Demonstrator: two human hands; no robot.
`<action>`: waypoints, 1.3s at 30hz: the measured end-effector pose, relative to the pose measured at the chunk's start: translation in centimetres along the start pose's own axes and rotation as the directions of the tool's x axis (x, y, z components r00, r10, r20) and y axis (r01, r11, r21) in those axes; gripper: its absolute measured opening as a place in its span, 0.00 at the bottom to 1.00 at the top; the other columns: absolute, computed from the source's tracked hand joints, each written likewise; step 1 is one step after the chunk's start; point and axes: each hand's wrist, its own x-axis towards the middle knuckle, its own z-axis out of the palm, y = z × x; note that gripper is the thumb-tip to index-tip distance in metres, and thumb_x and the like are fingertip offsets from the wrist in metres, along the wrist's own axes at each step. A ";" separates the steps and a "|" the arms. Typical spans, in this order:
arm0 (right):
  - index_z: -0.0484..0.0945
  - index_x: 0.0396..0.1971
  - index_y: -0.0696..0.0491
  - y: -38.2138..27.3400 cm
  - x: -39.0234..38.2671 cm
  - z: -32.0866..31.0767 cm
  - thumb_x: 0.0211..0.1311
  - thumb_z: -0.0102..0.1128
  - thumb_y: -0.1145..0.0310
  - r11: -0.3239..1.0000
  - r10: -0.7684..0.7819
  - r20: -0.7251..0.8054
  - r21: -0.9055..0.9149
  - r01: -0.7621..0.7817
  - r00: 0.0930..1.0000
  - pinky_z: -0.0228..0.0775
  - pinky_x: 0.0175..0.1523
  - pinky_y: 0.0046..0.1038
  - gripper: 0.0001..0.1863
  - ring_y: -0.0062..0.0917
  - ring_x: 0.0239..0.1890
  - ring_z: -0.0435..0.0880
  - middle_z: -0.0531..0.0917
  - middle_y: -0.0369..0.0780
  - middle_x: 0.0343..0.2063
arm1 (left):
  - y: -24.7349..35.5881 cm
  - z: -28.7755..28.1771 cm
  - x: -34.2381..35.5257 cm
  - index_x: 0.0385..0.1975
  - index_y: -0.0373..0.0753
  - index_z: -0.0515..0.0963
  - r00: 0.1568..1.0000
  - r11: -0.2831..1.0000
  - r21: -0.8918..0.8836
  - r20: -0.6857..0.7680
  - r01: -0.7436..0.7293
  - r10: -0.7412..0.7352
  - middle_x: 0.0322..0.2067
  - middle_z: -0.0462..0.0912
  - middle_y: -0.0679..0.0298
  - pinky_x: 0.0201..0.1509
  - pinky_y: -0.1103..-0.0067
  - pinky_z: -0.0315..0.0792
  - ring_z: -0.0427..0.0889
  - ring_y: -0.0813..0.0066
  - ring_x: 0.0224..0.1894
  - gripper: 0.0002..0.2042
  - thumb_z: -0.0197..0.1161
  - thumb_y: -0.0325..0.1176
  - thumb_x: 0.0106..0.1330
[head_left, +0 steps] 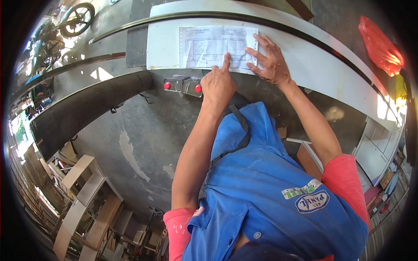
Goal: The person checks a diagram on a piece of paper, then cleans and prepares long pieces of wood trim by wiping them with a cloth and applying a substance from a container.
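Note:
A printed paper form (207,45) with a perforated left edge lies on a long white board (305,54). My left hand (219,82) points at its lower part with the index finger stretched out and the other fingers curled; nothing shows in it. My right hand (272,61) is open, with fingers spread over the right edge of the sheet and nothing held. Below the board's near edge, just left of my left hand, are two clear containers with red caps, the left container (173,84) and the right container (190,87).
A long dark metal strip (209,15) runs along the board. To the left stretches a dark rolled or curved panel (87,102). Wooden shelving pieces (93,187) stand at lower left, a motorcycle wheel (77,19) at far left. A red plastic bag (379,45) is at far right.

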 end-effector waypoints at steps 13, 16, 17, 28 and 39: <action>0.80 0.55 0.43 -0.9 -0.4 -1.2 0.61 0.67 0.54 0.999 -0.031 -0.038 -0.012 0.030 0.999 0.61 0.70 0.46 0.23 0.46 0.69 0.66 0.68 0.45 0.67 | 0.0 1.5 -1.1 0.77 0.64 0.44 0.997 0.994 -0.080 -0.012 0.081 -0.082 0.38 0.86 0.43 0.48 0.58 0.78 0.85 0.43 0.43 0.49 0.58 0.29 0.52; 0.81 0.55 0.41 -0.6 -0.4 -1.4 0.62 0.65 0.52 1.000 -0.013 -0.011 -0.009 0.012 1.000 0.60 0.70 0.45 0.22 0.44 0.70 0.64 0.66 0.44 0.68 | -0.2 1.3 -0.9 0.77 0.64 0.43 0.997 0.994 -0.081 0.040 0.076 -0.073 0.40 0.86 0.42 0.50 0.56 0.77 0.85 0.42 0.43 0.50 0.58 0.29 0.51; 0.81 0.55 0.41 -0.5 -0.5 -1.4 0.62 0.65 0.52 1.000 -0.022 -0.028 -0.011 0.021 0.999 0.60 0.70 0.45 0.22 0.44 0.70 0.64 0.66 0.44 0.68 | -0.2 1.2 -0.9 0.77 0.64 0.43 0.997 0.995 -0.074 0.023 0.074 -0.073 0.40 0.86 0.42 0.50 0.56 0.77 0.85 0.42 0.43 0.50 0.58 0.29 0.51; 0.82 0.54 0.41 -0.5 -0.2 -2.2 0.58 0.67 0.52 0.991 -0.007 0.020 0.134 0.004 1.000 0.58 0.70 0.47 0.23 0.47 0.69 0.64 0.66 0.46 0.68 | -0.6 0.2 -0.8 0.77 0.62 0.47 0.997 0.994 -0.086 0.059 0.060 -0.055 0.37 0.85 0.42 0.49 0.55 0.77 0.85 0.43 0.42 0.49 0.60 0.30 0.51; 0.87 0.41 0.41 0.3 4.1 -1.0 0.56 0.67 0.62 0.969 -0.171 -0.012 0.180 0.171 0.985 0.49 0.75 0.49 0.12 0.47 0.74 0.55 0.66 0.42 0.69 | 1.4 -0.5 -1.1 0.75 0.60 0.55 0.985 0.980 -0.117 0.086 0.159 -0.150 0.37 0.85 0.43 0.48 0.58 0.77 0.85 0.45 0.42 0.44 0.61 0.32 0.52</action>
